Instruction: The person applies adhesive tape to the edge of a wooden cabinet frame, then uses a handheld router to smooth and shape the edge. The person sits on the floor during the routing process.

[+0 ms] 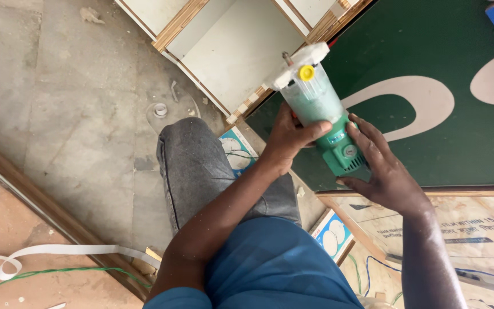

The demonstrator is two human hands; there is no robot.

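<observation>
Left hand: grip wrapped around the middle of a green electric trimmer with a clear plastic base and yellow knob. The thumb lies across the near side of the green body; the fingers pass behind it, out of sight. The grip is pressed tight on the tool.

Right hand: fingers spread, flat against the rear green motor housing, fingertips touching its side near the vented end. This grip is not curled around the tool; it rests on it.

Position of the tool: tilted, clear base and white square plate pointing away from both grips, towards the white laminated board with a layered plywood edge. The short metal bit projects from the plate, just beside that board's edge. The motor end lies between the two grips, above the dark green sheet with pale curved markings.

Surroundings: below the left grip, the person's knee in grey trousers, over a grey stone floor. Behind the right grip, a brown printed plywood sheet with a thin blue cable. Well apart from both grips, at the lower left, a loose white edge-band strip and a green cord lie on a reddish board.
</observation>
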